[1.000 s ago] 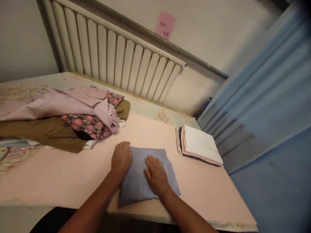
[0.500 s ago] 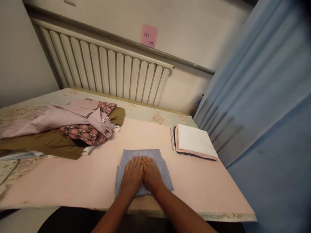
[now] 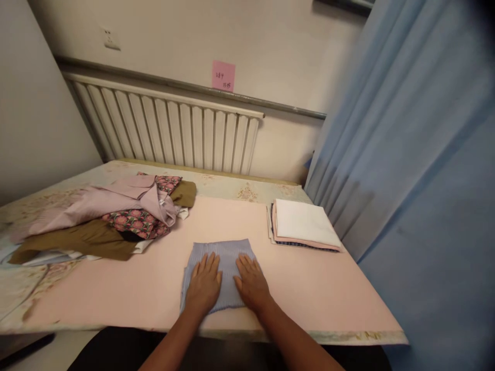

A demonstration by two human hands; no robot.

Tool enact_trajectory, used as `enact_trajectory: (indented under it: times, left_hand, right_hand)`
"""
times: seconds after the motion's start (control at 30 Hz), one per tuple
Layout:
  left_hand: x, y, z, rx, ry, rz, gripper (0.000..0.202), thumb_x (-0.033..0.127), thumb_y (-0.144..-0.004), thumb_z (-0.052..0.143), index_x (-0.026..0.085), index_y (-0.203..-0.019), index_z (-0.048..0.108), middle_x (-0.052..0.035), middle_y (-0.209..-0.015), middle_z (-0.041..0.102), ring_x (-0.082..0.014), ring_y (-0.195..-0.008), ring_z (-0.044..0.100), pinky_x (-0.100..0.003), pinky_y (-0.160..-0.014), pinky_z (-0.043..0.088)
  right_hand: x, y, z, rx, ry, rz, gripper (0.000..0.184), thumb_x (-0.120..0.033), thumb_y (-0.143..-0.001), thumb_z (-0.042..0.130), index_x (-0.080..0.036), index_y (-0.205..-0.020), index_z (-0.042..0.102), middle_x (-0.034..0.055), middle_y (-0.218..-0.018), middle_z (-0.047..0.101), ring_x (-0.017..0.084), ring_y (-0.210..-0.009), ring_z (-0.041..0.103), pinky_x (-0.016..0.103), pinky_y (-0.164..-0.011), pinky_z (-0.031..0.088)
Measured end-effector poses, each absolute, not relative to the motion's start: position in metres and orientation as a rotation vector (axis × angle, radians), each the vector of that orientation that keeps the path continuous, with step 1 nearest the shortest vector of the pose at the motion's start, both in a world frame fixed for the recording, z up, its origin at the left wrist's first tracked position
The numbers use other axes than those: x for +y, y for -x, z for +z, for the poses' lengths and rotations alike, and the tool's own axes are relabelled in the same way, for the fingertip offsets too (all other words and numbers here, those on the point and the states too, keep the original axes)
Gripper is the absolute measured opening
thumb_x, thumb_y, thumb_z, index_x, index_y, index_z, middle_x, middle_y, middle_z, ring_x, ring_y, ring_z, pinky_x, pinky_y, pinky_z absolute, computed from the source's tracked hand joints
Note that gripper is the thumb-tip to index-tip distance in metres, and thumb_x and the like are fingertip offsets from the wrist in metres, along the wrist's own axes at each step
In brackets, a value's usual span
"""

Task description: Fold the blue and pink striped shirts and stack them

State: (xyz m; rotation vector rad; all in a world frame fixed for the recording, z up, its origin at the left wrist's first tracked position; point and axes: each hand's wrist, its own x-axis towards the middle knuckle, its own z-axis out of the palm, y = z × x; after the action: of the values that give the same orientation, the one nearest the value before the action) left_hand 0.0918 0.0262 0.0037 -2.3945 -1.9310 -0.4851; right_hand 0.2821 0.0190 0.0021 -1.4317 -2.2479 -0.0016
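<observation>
A folded blue-grey striped garment (image 3: 227,278) lies flat near the front edge of the table. On its left half rests my left hand (image 3: 204,284), palm down with the fingers stretched out. My right hand (image 3: 252,283) presses flat on the right half, thumb pointing inward. A strip of the cloth shows between the two hands. What kind of garment it is, I cannot tell.
At the left lies a loose heap of clothes (image 3: 104,203), mauve, brown and flowered. A neat folded stack with white cloth (image 3: 305,221) on top sits at the right. Behind the table is a radiator (image 3: 170,129); a blue curtain (image 3: 386,154) hangs along the right side.
My hands were side by side at the middle of the garment. They have slid apart, left and right, toward its sides. The head view has tilted up a little.
</observation>
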Motion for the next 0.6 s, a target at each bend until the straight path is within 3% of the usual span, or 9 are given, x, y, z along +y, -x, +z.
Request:
enact_trajectory:
  times: [0.47, 0.6]
  left_hand:
    - [0.007, -0.070, 0.004, -1.998, 2.325, -0.456, 0.053, 0.038, -0.094, 0.032, 0.018, -0.142, 0.042, -0.0070, -0.150, 0.039, -0.0283, -0.141, 0.028, -0.049, -0.114, 0.021]
    - [0.002, -0.059, -0.004, -2.085, 2.227, -0.511, 0.053, 0.039, -0.093, 0.034, 0.017, -0.141, 0.043, -0.0107, -0.150, 0.039, -0.0278, -0.142, 0.027, -0.048, -0.113, 0.025]
  right_hand:
    - [-0.001, -0.326, -0.013, -2.162, 1.498, -0.096, 0.046, -0.025, -0.092, 0.047, -0.015, -0.137, 0.046, 0.0127, -0.143, 0.046, 0.026, -0.136, 0.037, 0.051, -0.111, 0.032]
    - [-0.006, -0.331, -0.018, -2.087, 1.485, -0.096, 0.045, -0.025, -0.093, 0.046, -0.013, -0.136, 0.047, 0.0137, -0.139, 0.050, 0.026, -0.133, 0.042, 0.049, -0.110, 0.035]
